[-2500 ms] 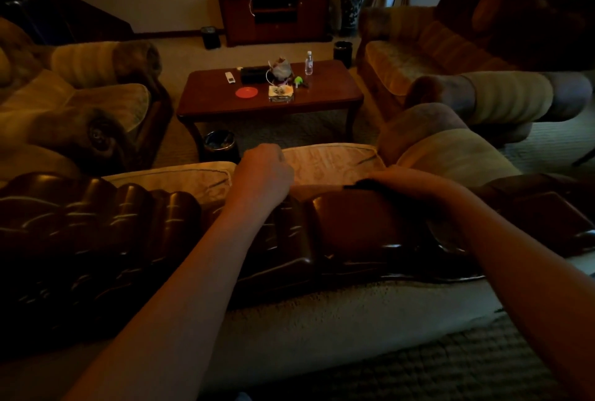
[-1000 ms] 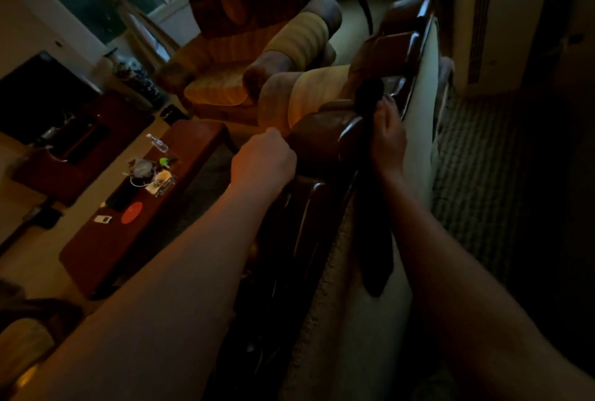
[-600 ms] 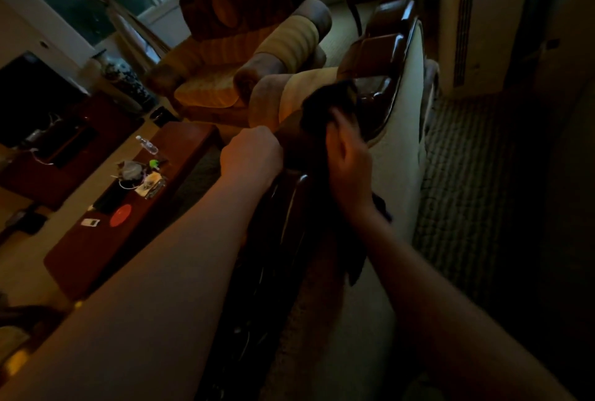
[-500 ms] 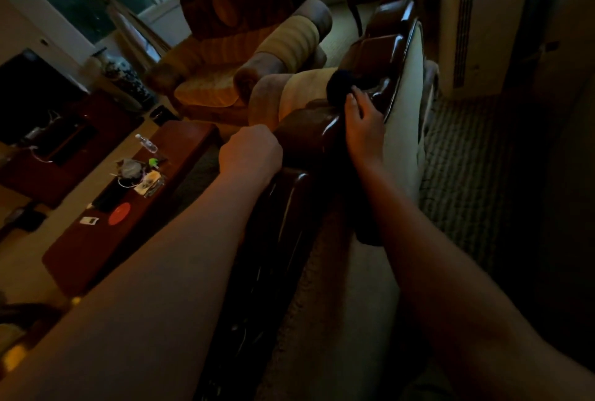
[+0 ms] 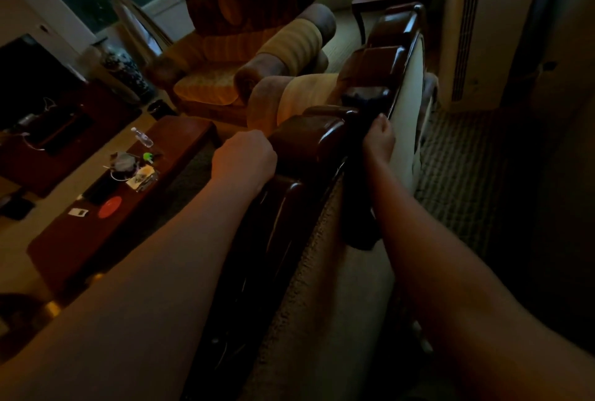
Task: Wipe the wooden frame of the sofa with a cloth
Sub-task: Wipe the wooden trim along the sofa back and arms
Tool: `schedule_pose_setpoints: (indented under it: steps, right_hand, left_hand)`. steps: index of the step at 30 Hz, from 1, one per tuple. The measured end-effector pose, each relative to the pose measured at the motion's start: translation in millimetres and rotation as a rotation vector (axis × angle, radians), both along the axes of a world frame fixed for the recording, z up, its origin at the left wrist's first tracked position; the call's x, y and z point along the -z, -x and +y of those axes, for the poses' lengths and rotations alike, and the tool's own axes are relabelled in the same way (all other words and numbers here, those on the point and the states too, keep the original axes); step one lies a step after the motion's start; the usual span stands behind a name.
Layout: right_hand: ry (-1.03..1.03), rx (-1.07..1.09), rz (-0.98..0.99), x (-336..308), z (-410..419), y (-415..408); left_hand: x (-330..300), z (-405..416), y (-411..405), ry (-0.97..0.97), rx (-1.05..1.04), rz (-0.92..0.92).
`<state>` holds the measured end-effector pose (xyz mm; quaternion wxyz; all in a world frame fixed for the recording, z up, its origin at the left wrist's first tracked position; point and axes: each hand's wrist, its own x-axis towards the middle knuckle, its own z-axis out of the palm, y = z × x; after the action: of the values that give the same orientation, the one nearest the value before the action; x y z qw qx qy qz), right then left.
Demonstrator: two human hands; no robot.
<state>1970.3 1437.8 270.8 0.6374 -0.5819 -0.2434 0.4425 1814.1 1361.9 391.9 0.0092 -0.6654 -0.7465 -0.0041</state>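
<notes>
Left hand (image 5: 244, 158) fisted on frame (image 5: 309, 142) top, gripping nothing visible, likely bracing. Right hand (image 5: 379, 139) curled round dark cloth (image 5: 357, 194) just right of frame's rear edge; cloth hangs down sofa back, ready for rubbing carved wood.

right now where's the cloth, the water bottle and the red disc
cloth (image 5: 359, 207): head view, dark part hanging below the right hand
water bottle (image 5: 142, 137): head view, clear body, lying on the table
red disc (image 5: 110, 207): head view, its flat centre
</notes>
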Motion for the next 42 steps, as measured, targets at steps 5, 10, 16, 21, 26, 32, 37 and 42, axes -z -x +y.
schedule_pose_setpoints:
  steps: [5,10,16,21,26,32,37,42]
  right_hand:
    - [-0.156,-0.045,-0.154,3.6,-82.8,46.5]
    - [-0.062,-0.033,-0.295,2.0,-79.3,44.7]
    - [0.186,-0.15,-0.377,-1.8,-40.6,7.8]
    - [-0.168,-0.125,-0.518,8.3,-109.2,48.1]
    - [0.232,-0.258,-0.453,-1.0,-25.9,-9.4]
    - [-0.246,-0.224,-0.419,-10.3,-102.9,17.7]
    - [-0.746,-0.421,-0.549,-54.0,-138.1,25.6]
    - [-0.719,-1.129,-1.055,-106.6,-86.2,62.7]
  left_hand:
    - [-1.7,0.8,0.7,-0.008,-0.005,-0.006]
    - [-1.5,0.2,-0.5,0.004,-0.005,-0.006]
    - [-0.6,2.8,-2.7,0.01,-0.017,-0.034]
    - [-4.2,1.2,-3.4,0.034,-0.032,-0.029]
    - [-4.5,0.6,-4.6,0.027,-0.045,-0.042]
    - [-3.4,3.4,-2.2,0.048,-0.118,-0.129]
    - [-10.0,10.4,5.3,0.089,-0.341,-0.546]
    - [-39.6,11.4,42.2,0.089,-0.722,-1.259]
